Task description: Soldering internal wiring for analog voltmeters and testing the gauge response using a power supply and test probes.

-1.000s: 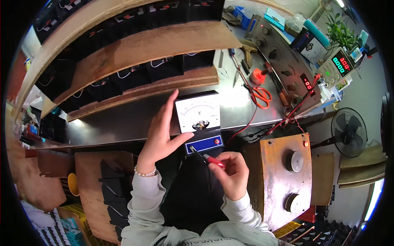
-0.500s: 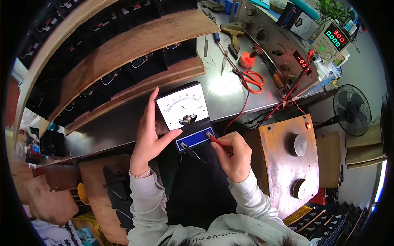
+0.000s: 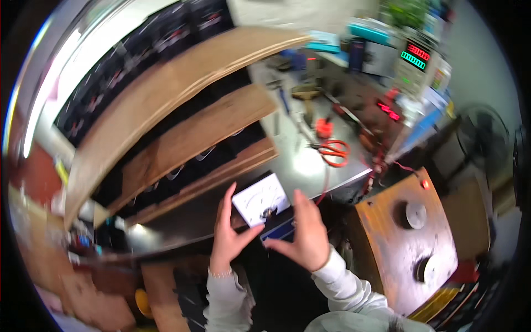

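A panel voltmeter (image 3: 256, 199) with a white dial and a black housing is tilted at the front edge of the metal bench. Along its left side my left hand (image 3: 229, 240) stretches its fingers, with the thumb at the lower edge of the dial. My right hand (image 3: 310, 238) is at the other side, fingers straight and thumb spread across the blue terminal strip (image 3: 276, 232). Both hands are open around the meter; blur hides how firmly they touch it. The clips on the terminals cannot be made out.
Orange-handled scissors (image 3: 334, 153) and a red bottle (image 3: 324, 128) lie farther back on the bench. A wooden shelf (image 3: 182, 83) holds black housings at left. A power supply (image 3: 416, 61) stands back right, and a box with two round knobs (image 3: 401, 238) at right.
My right hand has let go of the red clip and spread out beside the meter. The whole view has shifted and blurred, with the meter now lower and farther right.
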Motion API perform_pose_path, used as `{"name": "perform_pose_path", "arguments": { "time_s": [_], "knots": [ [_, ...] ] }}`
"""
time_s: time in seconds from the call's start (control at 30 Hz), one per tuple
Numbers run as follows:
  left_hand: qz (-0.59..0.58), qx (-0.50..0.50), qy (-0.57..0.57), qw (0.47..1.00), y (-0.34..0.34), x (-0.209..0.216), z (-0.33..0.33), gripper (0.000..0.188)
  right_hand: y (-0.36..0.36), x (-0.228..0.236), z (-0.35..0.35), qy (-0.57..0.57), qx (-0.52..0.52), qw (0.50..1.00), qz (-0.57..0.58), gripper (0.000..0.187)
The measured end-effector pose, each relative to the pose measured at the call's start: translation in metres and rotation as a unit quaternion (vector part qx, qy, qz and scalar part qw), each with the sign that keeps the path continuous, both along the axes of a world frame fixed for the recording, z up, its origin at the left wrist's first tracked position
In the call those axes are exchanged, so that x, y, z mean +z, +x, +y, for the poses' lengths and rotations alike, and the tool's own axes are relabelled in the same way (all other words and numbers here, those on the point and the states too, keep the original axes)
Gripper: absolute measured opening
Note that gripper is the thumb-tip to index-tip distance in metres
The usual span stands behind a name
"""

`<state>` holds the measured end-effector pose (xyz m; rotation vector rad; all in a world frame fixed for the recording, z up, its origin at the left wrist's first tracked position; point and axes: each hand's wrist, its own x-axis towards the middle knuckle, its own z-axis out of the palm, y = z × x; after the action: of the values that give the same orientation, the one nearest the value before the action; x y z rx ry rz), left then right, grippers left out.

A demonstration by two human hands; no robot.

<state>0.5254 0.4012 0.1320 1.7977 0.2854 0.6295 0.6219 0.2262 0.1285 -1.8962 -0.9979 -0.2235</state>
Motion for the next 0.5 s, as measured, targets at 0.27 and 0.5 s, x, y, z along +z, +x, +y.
{"name": "perform_pose_path", "arguments": {
  "time_s": [0.27,0.5],
  "knots": [
    [0.050,-0.106,0.228,0.967,-0.033,0.018,-0.111,0.066,-0.013,-0.040,-0.117,-0.016,-0.126,0.991,0.037,0.122],
    [0.101,-0.278,0.235,0.926,-0.004,-0.021,-0.131,0.031,0.007,-0.074,-0.347,-0.180,-0.677,0.709,0.084,0.118]
  ]
}}
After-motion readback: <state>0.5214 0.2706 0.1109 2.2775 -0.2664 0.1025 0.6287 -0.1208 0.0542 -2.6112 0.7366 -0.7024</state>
